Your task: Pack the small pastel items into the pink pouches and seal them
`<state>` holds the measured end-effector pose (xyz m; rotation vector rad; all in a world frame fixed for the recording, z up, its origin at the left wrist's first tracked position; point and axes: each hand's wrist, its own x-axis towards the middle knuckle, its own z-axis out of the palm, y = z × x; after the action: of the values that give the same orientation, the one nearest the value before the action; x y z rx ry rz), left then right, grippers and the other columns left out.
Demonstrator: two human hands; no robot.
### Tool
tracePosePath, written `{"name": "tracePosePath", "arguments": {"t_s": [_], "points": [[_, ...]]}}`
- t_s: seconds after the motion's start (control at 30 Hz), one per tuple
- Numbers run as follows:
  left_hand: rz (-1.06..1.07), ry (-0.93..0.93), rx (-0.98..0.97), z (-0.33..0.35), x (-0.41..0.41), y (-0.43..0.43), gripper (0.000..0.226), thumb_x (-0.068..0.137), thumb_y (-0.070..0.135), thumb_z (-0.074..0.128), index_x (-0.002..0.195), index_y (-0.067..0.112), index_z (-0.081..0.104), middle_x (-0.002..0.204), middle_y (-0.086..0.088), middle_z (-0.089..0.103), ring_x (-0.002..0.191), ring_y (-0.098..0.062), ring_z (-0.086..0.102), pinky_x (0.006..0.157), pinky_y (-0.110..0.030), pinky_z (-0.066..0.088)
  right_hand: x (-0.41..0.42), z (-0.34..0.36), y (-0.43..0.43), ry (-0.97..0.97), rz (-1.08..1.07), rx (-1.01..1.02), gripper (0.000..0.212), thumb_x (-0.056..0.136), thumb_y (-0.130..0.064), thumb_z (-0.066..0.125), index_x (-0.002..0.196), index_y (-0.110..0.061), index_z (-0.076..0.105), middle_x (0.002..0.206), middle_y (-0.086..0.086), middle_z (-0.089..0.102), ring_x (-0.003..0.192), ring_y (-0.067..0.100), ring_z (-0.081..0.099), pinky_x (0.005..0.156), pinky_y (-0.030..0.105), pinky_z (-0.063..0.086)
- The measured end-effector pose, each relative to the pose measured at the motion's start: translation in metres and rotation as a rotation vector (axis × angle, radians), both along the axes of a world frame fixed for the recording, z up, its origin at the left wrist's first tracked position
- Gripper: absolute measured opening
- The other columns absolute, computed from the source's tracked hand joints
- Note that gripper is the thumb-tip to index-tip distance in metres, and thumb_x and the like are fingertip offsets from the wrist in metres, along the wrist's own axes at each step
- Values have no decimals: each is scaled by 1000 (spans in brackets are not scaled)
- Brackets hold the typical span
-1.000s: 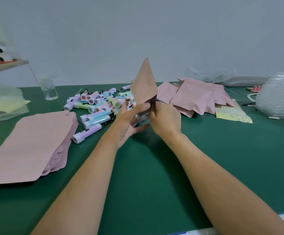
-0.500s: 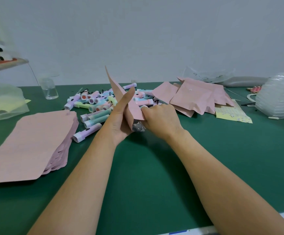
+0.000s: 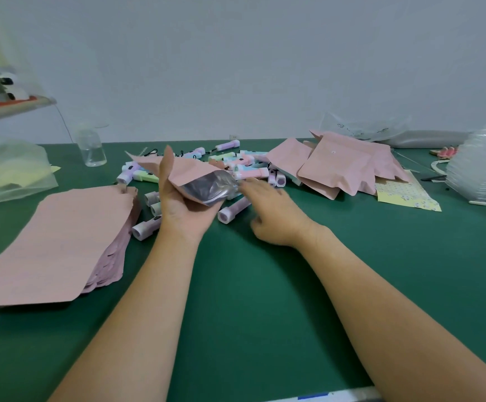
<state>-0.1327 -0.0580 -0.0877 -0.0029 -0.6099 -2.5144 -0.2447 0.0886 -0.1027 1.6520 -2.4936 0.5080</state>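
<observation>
Left hand [image 3: 183,213] gripping open-mouthed pink pouch [image 3: 191,174], silver lining showing, right hand [image 3: 276,216] blurred beside pouch mouth over pastel items [image 3: 246,164], grip impossible to tell, green table [image 3: 265,285] beneath

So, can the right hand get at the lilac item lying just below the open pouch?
Probably yes: the right hand is open and empty, close beside the lilac item, with nothing between them. The left hand holds the pouch just above it.

Matt pink pouch [image 3: 183,172] with shiny silver foil lining.
</observation>
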Motion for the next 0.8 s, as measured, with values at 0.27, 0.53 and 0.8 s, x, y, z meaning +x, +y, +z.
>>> {"name": "tracePosePath", "arguments": {"t_s": [0.27, 0.53, 0.8], "points": [[68, 39, 50, -12, -1, -10, 60, 88, 53, 75, 127, 9, 61, 113, -20, 72, 102, -39, 72, 87, -50, 59, -11, 0, -4, 230, 62, 96, 40, 106, -27, 49, 145, -35, 54, 129, -1, 60, 123, 24, 52, 104, 42, 37], [82, 45, 75, -12, -1, -13, 56, 91, 53, 73, 123, 9, 61, 112, -20, 71, 100, -39, 73, 87, -49, 60, -22, 5, 15, -590, 40, -708, 46, 78, -9, 87, 121, -18, 73, 95, -10, 73, 76, 4, 61, 80, 19, 52], [93, 10, 89, -13, -3, -9, 66, 78, 46, 79, 130, 11, 60, 120, -19, 68, 109, -39, 70, 91, -50, 60, -17, 20, 12, -927, 2, -934, 22, 108, -20, 54, 128, -11, 57, 107, 4, 70, 86, 14, 71, 77, 27, 58]]}}
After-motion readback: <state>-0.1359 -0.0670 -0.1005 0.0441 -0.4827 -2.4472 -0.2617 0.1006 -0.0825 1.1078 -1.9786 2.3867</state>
